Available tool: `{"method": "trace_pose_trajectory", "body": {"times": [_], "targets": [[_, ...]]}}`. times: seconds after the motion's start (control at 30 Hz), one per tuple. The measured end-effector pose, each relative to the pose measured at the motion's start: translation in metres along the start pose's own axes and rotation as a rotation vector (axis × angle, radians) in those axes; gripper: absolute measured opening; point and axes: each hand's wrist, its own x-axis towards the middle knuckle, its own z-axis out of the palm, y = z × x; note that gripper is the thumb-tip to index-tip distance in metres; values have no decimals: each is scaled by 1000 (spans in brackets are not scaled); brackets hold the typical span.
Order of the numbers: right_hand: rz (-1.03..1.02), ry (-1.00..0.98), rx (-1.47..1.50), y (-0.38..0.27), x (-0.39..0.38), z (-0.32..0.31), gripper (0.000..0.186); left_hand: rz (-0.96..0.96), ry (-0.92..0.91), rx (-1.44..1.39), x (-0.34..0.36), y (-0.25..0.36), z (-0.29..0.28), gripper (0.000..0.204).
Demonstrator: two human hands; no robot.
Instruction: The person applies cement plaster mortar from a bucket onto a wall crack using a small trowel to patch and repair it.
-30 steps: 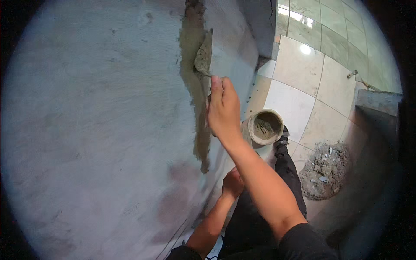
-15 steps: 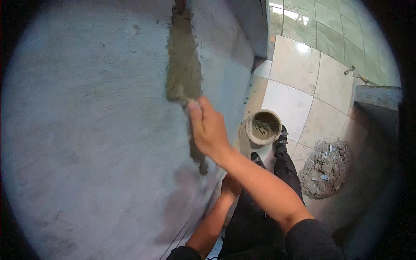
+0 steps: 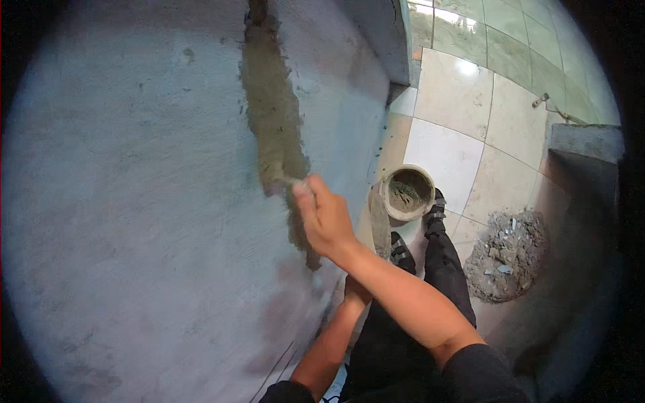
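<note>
My right hand (image 3: pixel 327 218) grips the handle of a small trowel (image 3: pixel 290 180), its thumb along the handle. The blade presses flat on the wall, smeared with mortar and hard to make out. It lies on a long strip of wet grey-brown mortar (image 3: pixel 274 101) running down the blue-grey wall (image 3: pixel 154 221). Below the blade the strip narrows to a ragged tail. Under my right forearm, my left hand (image 3: pixel 357 290) looks curled, but its fingers are largely hidden. A long mortar-grey flat piece (image 3: pixel 379 225) shows just beyond it; whether the hand holds it is unclear.
On the tiled floor (image 3: pixel 447 158) by my feet stands a round bucket (image 3: pixel 407 193) with mortar inside. To its right lies a heap of rubble (image 3: pixel 507 258) with pale shards. A low ledge (image 3: pixel 586 142) juts out at the far right, near a small tool-like object (image 3: pixel 539 101).
My right hand has drawn the trowel a little way down the mortar strip. The view has shifted slightly, and more of the grey flat piece beside the bucket shows.
</note>
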Motion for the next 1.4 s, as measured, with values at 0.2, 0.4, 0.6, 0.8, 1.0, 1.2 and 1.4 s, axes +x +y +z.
{"method": "trace_pose_trajectory", "body": {"times": [0.2,0.4,0.6,0.8,1.0,1.2,1.4], "targets": [[68,28,-59,12,-2,-5,32,37,9,-63,24,55,-52,39],[100,80,-36,17,1,-19,36,-37,-116,-30,26,72,-66,39],[-51,-111,-31,10,-12,-6,36,70,-67,83,16,34,-42,40],[60,51,-62,16,9,-10,37,-39,-32,-56,18,59,-45,39],[75,-10,-26,26,4,-14,39,-124,-126,-87,21,41,-37,42],[-65,-47,-15,18,-11,-2,40,-38,46,-188,18,58,-66,40],[107,54,2,22,8,-19,40,-45,168,-210,32,80,-66,40]]}}
